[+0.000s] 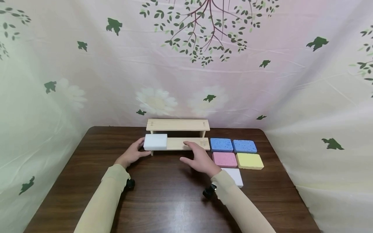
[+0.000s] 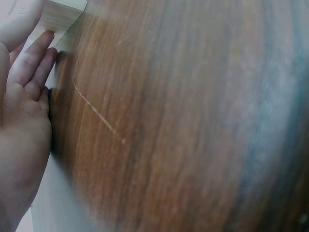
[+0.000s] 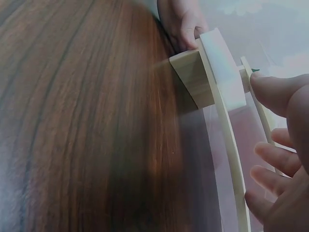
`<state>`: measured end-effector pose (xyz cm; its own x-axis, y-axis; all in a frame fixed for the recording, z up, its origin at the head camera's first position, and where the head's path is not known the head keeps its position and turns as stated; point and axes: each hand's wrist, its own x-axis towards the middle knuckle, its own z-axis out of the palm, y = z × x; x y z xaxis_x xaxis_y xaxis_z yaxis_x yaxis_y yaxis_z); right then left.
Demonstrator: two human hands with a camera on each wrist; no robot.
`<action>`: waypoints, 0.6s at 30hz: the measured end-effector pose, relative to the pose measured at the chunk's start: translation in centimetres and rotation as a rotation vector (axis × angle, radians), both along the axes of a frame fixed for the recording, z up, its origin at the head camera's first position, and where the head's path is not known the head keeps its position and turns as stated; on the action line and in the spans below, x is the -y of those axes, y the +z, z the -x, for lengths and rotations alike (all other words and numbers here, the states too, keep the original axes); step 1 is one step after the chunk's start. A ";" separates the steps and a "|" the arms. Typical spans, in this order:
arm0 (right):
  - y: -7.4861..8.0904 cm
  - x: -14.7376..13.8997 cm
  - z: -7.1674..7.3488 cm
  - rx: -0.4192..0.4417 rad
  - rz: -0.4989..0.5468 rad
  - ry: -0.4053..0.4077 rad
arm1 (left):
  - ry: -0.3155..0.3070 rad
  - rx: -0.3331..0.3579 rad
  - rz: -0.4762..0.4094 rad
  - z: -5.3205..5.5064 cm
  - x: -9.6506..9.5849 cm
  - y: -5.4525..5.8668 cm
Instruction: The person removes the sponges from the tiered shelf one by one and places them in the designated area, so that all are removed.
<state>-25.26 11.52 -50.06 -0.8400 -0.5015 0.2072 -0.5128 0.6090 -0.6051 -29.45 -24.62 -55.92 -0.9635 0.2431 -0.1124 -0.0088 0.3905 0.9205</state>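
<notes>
A small two-tier wooden shelf point(image 1: 177, 125) stands at the back of the table. On the left end of its lower board lies a white sponge point(image 1: 155, 141). My left hand point(image 1: 133, 154) holds that end of the shelf, thumb at the front edge, fingers beside the sponge; in the right wrist view the thumb meets the board's corner. Over the lower board's right half hovers my right hand point(image 1: 199, 157), fingers spread, nothing held. In the right wrist view the fingers point(image 3: 277, 159) look relaxed beside the boards.
Right of the shelf lie two blue sponges point(image 1: 221, 145), a pink sponge point(image 1: 224, 160) and a yellow sponge point(image 1: 249, 161). Another white sponge point(image 1: 235, 176) is partly hidden by my right forearm. A printed curtain point(image 1: 180, 77) surrounds the dark wooden table point(image 1: 166, 197).
</notes>
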 end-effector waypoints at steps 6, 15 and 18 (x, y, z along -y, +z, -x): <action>0.2 1.0 1.0 0.004 -0.020 -0.010 | -0.012 -0.010 0.003 0.0 -0.2 0.2; 0.4 2.7 2.4 0.006 -0.056 -0.006 | -0.016 -0.041 -0.011 0.0 -0.2 0.4; 0.3 3.3 2.8 0.005 -0.067 0.001 | -0.016 -0.031 -0.001 -0.1 -0.1 0.3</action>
<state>-28.04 8.27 -49.72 -0.8404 -0.5149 0.1692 -0.5107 0.6479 -0.5652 -29.32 -24.48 -55.61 -0.9626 0.2582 -0.0819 0.0262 0.3896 0.9206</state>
